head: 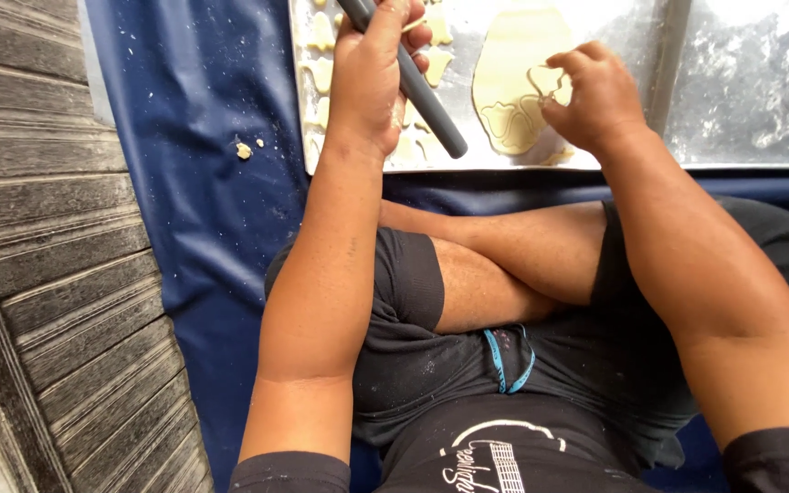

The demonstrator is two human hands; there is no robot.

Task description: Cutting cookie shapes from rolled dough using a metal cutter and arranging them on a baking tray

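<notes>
The left hand (372,78) grips a grey roller (413,82); the right hand (595,96) pinches a cutter (545,82) on the dough (513,73), on the tray (641,155); dough seems soft, tears easily; lift it by the edges.

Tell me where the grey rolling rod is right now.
In the head view the grey rod is at top centre, gripped in the left hand, slanting over the metal tray just left of the rolled dough sheet.
</notes>
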